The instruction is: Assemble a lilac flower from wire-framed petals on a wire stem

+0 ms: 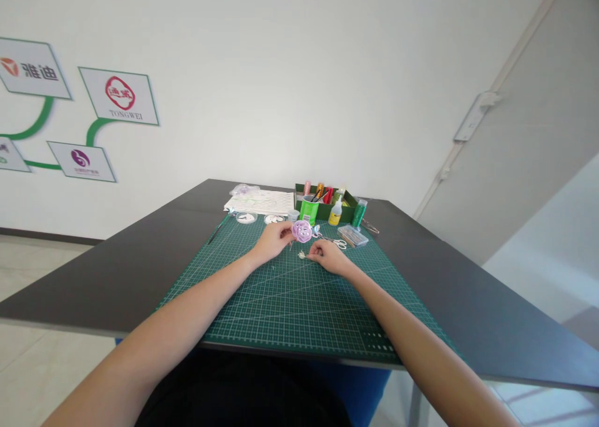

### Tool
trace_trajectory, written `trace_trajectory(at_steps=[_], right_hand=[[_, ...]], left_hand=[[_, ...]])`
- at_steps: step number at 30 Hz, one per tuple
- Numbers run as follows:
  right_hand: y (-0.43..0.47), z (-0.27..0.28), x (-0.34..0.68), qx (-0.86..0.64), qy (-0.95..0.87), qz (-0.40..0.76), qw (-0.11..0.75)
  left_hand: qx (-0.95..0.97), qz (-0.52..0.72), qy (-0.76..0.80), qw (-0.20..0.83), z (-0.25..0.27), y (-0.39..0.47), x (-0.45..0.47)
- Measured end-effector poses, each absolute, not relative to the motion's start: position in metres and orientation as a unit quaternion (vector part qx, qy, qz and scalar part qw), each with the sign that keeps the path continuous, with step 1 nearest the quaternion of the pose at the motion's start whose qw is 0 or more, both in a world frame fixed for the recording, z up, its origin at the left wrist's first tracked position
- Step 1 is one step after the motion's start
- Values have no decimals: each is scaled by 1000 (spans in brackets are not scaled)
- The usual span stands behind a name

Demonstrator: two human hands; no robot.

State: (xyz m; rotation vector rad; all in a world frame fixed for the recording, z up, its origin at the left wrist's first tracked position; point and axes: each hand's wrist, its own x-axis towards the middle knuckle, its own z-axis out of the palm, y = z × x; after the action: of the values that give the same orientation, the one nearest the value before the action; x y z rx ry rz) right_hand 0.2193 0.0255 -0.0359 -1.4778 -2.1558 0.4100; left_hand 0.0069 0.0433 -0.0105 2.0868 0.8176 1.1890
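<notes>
Between the fingers of my left hand (275,240) is a light purple artificial flower (302,231), its round bloom facing me. My right hand (330,256) pinches a small whitish piece with petal-like tips (302,255), just below the bloom and apart from it. Both hands are over the green cutting mat (281,302). A pair of scissors with white handles (340,244) lies just beyond my right hand. Behind the flower stands a green can (309,210) with dark-handled tools in it.
A dark green box (347,215) holds several coloured bottles. Near it are a yellow-labelled glue bottle (336,213), a green tube (360,213) and a clear case (353,235). Farther left, white sheets (262,201) and shallow dishes (246,218) lie on the black table (140,271).
</notes>
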Motion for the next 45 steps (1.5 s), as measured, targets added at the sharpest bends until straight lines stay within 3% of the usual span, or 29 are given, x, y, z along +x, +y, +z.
trace_trajectory(at_steps=[4, 8, 16, 22, 28, 45], right_hand=[[23, -30, 228, -559, -779, 149, 242], [23, -27, 232, -573, -773, 144, 232], [23, -30, 230, -574, -775, 140, 223], [13, -21, 221, -507, -780, 152, 334], [5, -27, 199, -428, -785, 238, 379], [0, -22, 194, -433, -771, 254, 391]], left_hand=[[810, 442, 325, 208, -9, 44, 3], [811, 442, 329, 197, -10, 44, 2], [776, 459, 297, 314, -15, 46, 7], [740, 501, 270, 359, -19, 54, 11], [704, 519, 246, 418, -20, 50, 20], [656, 547, 234, 464, -10, 34, 24]])
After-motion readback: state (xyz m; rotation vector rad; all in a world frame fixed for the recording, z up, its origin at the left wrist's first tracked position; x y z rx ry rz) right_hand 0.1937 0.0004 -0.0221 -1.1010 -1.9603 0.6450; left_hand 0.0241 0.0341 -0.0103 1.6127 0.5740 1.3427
